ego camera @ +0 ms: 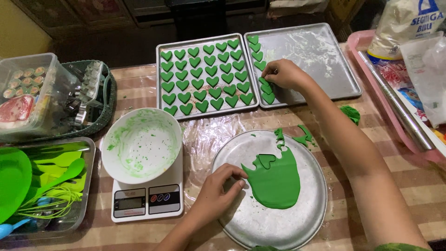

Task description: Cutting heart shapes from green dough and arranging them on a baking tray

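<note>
A flat sheet of green dough (276, 181) lies on a round metal plate (260, 223), with one heart shape cut near its top edge. My left hand (218, 188) pinches the dough's left edge. My right hand (283, 73) reaches over the right baking tray (320, 60), its fingers setting down a green dough heart (265, 81) in a column of hearts along the tray's left side. The left baking tray (160, 69) is filled with rows of green hearts.
A white bowl (141, 144) smeared green sits on a kitchen scale (146, 202). Green utensils fill a metal tray (90, 186) at left. A clear box (28, 90), a basket of metal cutters (88, 100), dough scraps (349, 113) and a pink tray (395, 116) with bags stand around.
</note>
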